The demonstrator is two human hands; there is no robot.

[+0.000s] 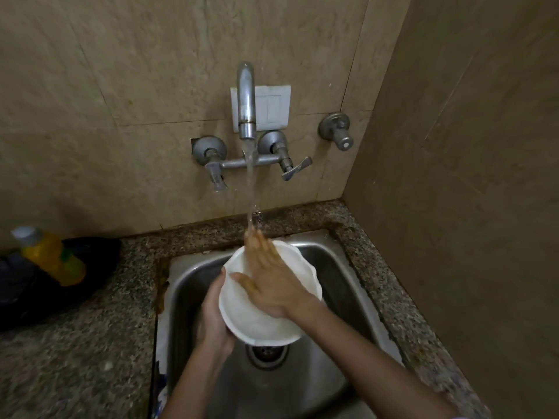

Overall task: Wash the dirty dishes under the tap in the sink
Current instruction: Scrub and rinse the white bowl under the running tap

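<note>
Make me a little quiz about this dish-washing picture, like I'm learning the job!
1. True or false: the tap is turned off.
2. Which of the hands grips the white dish by its rim? A) left B) right
3. What colour is the bottle left of the sink?

Key: 1 false, water is running. 2 A: the left hand grips; the right hand lies flat on it. 3 yellow.

No legible txt or labels.
</note>
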